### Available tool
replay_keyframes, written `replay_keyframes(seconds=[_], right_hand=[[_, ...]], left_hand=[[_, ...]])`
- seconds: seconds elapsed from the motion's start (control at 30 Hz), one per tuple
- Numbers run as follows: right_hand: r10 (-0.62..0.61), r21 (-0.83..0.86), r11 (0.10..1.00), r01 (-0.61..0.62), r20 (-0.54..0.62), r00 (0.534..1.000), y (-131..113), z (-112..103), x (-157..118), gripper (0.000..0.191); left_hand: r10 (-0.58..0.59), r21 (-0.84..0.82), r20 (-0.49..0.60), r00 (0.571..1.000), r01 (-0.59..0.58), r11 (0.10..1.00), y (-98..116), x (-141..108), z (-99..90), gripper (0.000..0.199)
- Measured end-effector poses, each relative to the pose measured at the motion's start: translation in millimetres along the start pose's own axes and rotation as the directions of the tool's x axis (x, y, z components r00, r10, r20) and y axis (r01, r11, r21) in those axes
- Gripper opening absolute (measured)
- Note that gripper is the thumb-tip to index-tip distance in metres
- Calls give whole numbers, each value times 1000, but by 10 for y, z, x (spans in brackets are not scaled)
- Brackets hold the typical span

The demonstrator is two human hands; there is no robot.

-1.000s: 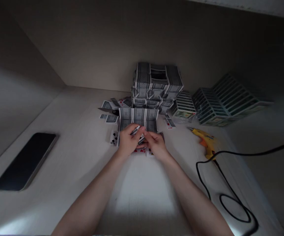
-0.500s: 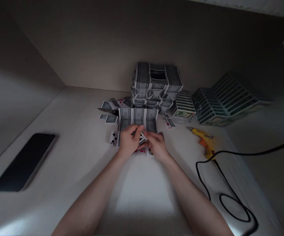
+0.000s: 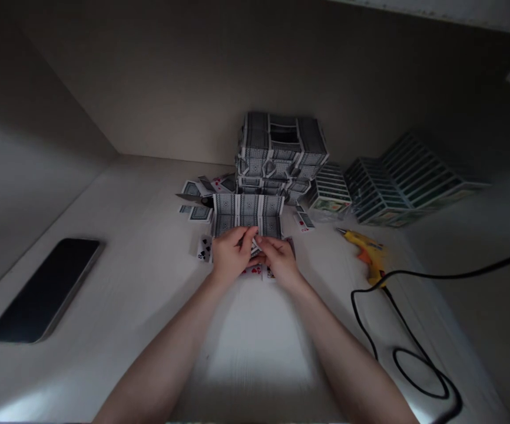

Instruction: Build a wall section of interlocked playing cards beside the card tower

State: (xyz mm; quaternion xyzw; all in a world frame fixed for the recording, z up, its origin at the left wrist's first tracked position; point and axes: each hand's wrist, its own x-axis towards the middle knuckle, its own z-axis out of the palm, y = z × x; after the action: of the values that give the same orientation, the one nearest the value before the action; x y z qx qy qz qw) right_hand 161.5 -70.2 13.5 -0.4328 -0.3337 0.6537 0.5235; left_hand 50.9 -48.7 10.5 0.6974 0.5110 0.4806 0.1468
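Note:
Both hands meet over the front of a small structure of playing cards, its patterned backs facing me. Between them is a folded playing card, mostly covered by fingers. My left hand is closed on its left side, thumb and forefinger pinching the top. My right hand pinches the card's right side. Loose cards lie under and beside the hands: a black eight card at left, red-suited cards below. Behind stands a taller block built of cards.
Scissors lie on cards left of the structure. A yellow glue gun with a looping black cord sits at right. Slatted card models stand at back right, and a phone lies at left.
My hands stay at the same spot, shifting very slightly. The card between the fingers has tilted a little and shows less of its face.

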Motion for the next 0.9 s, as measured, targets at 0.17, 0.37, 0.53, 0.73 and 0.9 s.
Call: replay_keyframes(seconds=[0.17, 0.37, 0.53, 0.73, 0.9], right_hand=[[6, -11, 1000, -5, 31, 1000, 12, -15, 2, 29], [-27, -2, 1000, 27, 9, 1000, 21, -22, 19, 27], [-22, 5, 1000, 22, 72, 997, 15, -40, 27, 26], [-25, -5, 1000, 26, 66, 998, 31, -62, 38, 26], [-47, 14, 999, 46, 90, 995, 25, -63, 40, 24]], left_hand=[[-50, -11, -4, 999, 50, 999, 11, 13, 8, 30], [48, 10, -9, 999, -48, 999, -10, -2, 5, 25], [-43, -33, -29, 999, 42, 999, 1, 3, 20, 26], [119, 37, -40, 992, -117, 992, -9, -2, 1, 23], [133, 35, -97, 986, -130, 991, -19, -13, 11, 22]])
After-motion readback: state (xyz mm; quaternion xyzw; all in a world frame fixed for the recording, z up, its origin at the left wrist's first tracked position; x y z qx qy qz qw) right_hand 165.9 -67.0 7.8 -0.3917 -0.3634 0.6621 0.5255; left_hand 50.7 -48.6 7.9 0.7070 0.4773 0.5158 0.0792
